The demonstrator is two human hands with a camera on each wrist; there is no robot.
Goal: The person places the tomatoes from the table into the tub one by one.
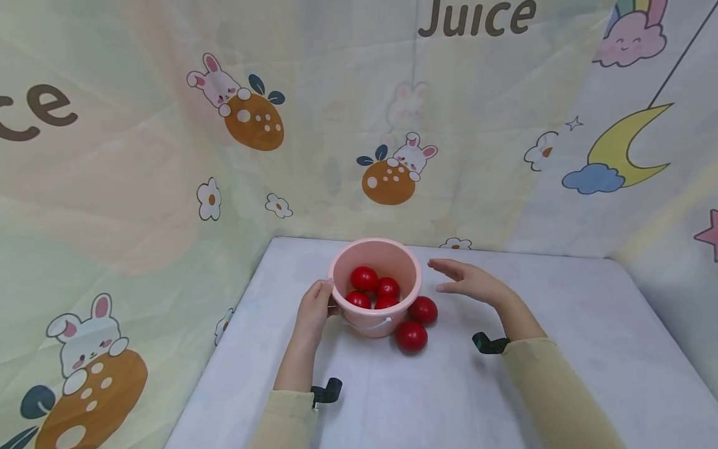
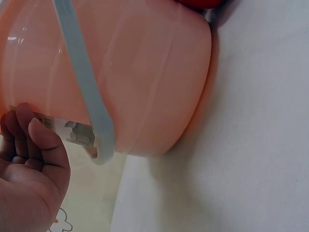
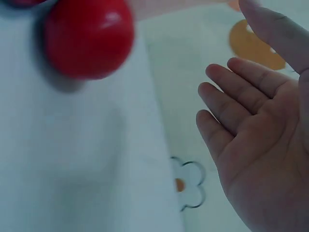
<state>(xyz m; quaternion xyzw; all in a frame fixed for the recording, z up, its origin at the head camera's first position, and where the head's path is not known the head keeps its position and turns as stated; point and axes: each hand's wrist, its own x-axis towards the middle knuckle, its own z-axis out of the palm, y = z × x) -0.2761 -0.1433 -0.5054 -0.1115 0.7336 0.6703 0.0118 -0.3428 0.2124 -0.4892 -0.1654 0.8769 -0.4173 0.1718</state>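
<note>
A pink bucket (image 1: 374,321) stands tilted slightly toward me on the white table, several smooth red balls (image 1: 364,279) inside it. At its left rim, my left hand (image 1: 313,310) grips the edge, thumb at the rim and fingers at the outer wall. The left wrist view shows that hand (image 2: 36,169) curled beside the bucket's pale handle (image 2: 84,72). To the right of the bucket, my right hand (image 1: 473,284) hovers with fingers extended and palm bare. Two more red balls, a nearer one (image 1: 411,337) and a farther one (image 1: 423,310), lie against the bucket's right side.
The white cloth-covered table (image 1: 561,299) meets printed fabric walls (image 1: 331,93) at the back and sides. A dark wrist camera mount (image 1: 327,391) sits on the left wrist, another mount (image 1: 490,343) on the right.
</note>
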